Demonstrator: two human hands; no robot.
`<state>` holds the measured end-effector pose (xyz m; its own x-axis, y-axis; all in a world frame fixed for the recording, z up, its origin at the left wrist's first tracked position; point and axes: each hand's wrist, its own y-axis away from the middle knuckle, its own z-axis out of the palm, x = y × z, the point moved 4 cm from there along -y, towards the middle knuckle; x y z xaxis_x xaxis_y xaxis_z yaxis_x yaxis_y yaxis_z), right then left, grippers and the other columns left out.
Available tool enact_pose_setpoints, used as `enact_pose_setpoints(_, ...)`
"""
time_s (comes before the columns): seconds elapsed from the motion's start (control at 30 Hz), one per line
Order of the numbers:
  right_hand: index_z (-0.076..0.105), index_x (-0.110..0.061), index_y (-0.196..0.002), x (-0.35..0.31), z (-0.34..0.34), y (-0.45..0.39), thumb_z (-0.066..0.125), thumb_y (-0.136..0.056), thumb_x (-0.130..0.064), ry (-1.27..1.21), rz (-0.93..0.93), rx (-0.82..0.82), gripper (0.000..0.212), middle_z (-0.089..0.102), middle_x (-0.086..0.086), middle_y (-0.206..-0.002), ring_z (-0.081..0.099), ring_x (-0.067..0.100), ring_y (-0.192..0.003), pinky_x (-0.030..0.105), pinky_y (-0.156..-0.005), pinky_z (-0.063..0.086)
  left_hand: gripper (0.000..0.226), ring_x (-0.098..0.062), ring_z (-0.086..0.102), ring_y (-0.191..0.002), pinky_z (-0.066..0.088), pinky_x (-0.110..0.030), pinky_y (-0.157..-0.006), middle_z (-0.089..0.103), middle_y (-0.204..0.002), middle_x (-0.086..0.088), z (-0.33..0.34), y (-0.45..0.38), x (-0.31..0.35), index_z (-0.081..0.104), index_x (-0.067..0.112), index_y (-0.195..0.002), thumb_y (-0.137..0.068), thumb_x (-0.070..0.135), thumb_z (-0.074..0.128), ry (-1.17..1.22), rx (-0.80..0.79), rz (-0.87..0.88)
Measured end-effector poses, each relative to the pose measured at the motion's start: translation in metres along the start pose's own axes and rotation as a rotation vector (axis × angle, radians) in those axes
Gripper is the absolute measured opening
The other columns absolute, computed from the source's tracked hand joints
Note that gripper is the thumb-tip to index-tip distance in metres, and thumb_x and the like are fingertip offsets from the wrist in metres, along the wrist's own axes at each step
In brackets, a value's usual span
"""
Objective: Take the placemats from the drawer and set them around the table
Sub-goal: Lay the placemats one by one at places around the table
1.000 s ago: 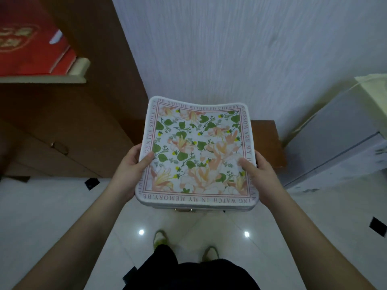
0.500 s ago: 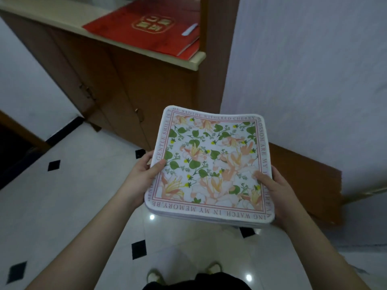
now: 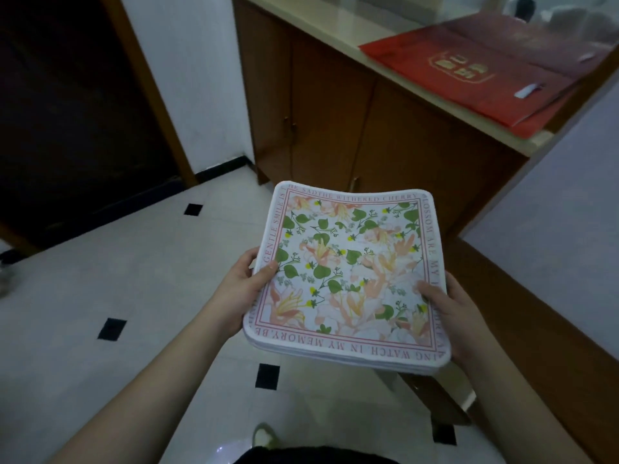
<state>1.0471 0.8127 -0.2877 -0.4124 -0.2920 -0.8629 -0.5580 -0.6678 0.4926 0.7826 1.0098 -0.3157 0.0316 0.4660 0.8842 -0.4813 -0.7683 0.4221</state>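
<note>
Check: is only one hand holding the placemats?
No, the left hand and right hand grip opposite edges of the placemats.

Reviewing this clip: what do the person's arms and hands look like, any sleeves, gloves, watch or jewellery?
Both forearms are bare to the frame edge: no sleeves visible. The left hand and right hand wear no gloves, and no rings, watch or bracelet show. Nails look short and unpainted.

Matt cloth placemats (image 3: 348,276), glossy tiled floor (image 3: 134,296), wooden cabinet (image 3: 368,128)
</note>
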Motion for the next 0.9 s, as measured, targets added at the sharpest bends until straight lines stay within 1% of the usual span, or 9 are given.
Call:
enact_pose_setpoints(0.17,0.056,-0.025,-0.129,0.000,0.091,-0.012,0.064,-0.092,-0.018,0.115,-0.012,-0.111,0.039,0.075,0.012,-0.102,0.074,0.037,-0.089,0.054,-0.076,0.059,0.038,-0.036,0.073,-0.093,0.062,-0.050,-0.074,0.075,-0.106,-0.015,-0.084,0.019,0.013,0.050,0.016,-0.132,-0.096,0.016,0.062,0.056,0.103,0.042)
enact_pose_setpoints(0.27,0.054,-0.026,-0.132,0.003,0.142,-0.018,0.063,-0.093,-0.018,0.167,-0.013,-0.189,0.041,0.075,0.011,-0.103,0.074,0.035,-0.089,0.053,-0.075,0.059,0.036,-0.038,0.072,-0.095,0.060,-0.054,-0.078,0.074,-0.107,-0.017,-0.130,0.035,0.018,0.050,0.019,-0.130,-0.096,0.017,0.062,0.103,0.160,0.050)
enact_pose_setpoints(0.4,0.055,-0.026,-0.128,0.009,0.207,-0.022,0.062,-0.094,-0.016,0.218,-0.005,-0.304,0.036,0.073,0.013,-0.107,0.074,0.034,-0.088,0.047,-0.066,0.061,0.041,-0.042,0.071,-0.099,0.056,-0.061,-0.085,0.073,-0.110,-0.020,-0.188,0.058,0.020,0.049,0.016,-0.131,-0.092,0.020,0.064,0.174,0.271,0.084)
enact_pose_setpoints(0.47,0.055,-0.026,-0.129,0.013,0.237,-0.024,0.062,-0.094,-0.016,0.251,0.002,-0.363,0.037,0.073,0.013,-0.108,0.074,0.035,-0.089,0.050,-0.070,0.061,0.048,-0.043,0.070,-0.099,0.055,-0.062,-0.086,0.073,-0.110,-0.020,-0.214,0.071,0.018,0.050,0.015,-0.131,-0.086,0.022,0.068,0.210,0.342,0.108)
enact_pose_setpoints(0.57,0.055,-0.025,-0.130,0.020,0.279,-0.031,0.062,-0.094,-0.015,0.315,0.009,-0.445,0.038,0.074,0.012,-0.106,0.074,0.035,-0.088,0.053,-0.071,0.060,0.049,-0.040,0.071,-0.096,0.057,-0.059,-0.083,0.073,-0.110,-0.020,-0.243,0.091,0.013,0.052,0.014,-0.129,-0.083,0.022,0.069,0.253,0.450,0.143)
enact_pose_setpoints(0.63,0.057,-0.027,-0.123,0.024,0.307,-0.036,0.062,-0.094,-0.013,0.352,0.024,-0.507,0.032,0.073,0.013,-0.105,0.074,0.036,-0.087,0.052,-0.068,0.060,0.037,-0.036,0.073,-0.090,0.061,-0.052,-0.076,0.073,-0.109,-0.020,-0.259,0.105,0.008,0.053,0.013,-0.126,-0.090,0.016,0.065,0.282,0.539,0.161)
enact_pose_setpoints(0.7,0.060,-0.031,-0.114,0.030,0.334,-0.039,0.062,-0.094,-0.013,0.379,0.040,-0.582,0.028,0.073,0.014,-0.106,0.073,0.037,-0.088,0.057,-0.071,0.059,0.029,-0.033,0.073,-0.087,0.062,-0.048,-0.073,0.073,-0.109,-0.020,-0.271,0.120,0.004,0.054,0.013,-0.123,-0.095,0.010,0.061,0.314,0.629,0.173)
enact_pose_setpoints(0.8,0.060,-0.033,-0.111,0.036,0.375,-0.043,0.062,-0.094,-0.011,0.423,0.052,-0.695,0.028,0.074,0.012,-0.104,0.073,0.037,-0.089,0.058,-0.075,0.058,0.031,-0.036,0.073,-0.090,0.061,-0.051,-0.074,0.072,-0.111,-0.020,-0.284,0.141,-0.001,0.052,0.013,-0.126,-0.096,0.010,0.061,0.326,0.765,0.177)
enact_pose_setpoints(0.9,0.056,-0.024,-0.125,0.041,0.418,-0.044,0.059,-0.096,-0.011,0.464,0.054,-0.830,0.032,0.072,0.012,-0.112,0.073,0.034,-0.092,0.052,-0.073,0.060,0.032,-0.040,0.072,-0.094,0.058,-0.058,-0.081,0.071,-0.112,-0.020,-0.294,0.165,-0.005,0.053,0.015,-0.126,-0.095,0.012,0.063,0.346,0.913,0.173)
